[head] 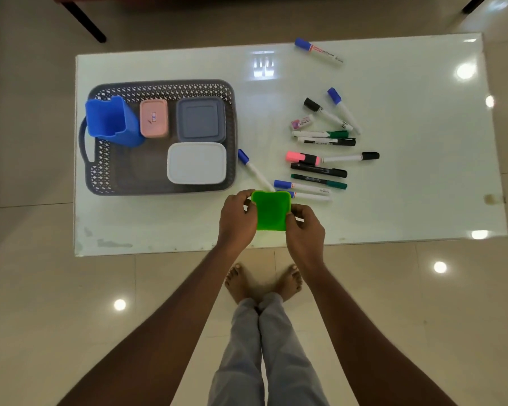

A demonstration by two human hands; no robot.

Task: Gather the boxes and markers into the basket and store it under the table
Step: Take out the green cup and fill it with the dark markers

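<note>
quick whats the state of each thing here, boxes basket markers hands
basket: on the table
green box: lidless, outside the basket
left hand: grips the green box
right hand: grips the green box
blue box: lidless, in the basket
pink box: lidded, in the basket
grey box: lidded, in the basket
white box: lidded, in the basket
markers: capped, loose on the table

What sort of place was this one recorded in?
Likely a room in a home or small office: a shiny tiled floor, a glossy white table, and whiteboard markers beside a grey basket of plastic boxes. The bare feet lean toward a home.
</note>
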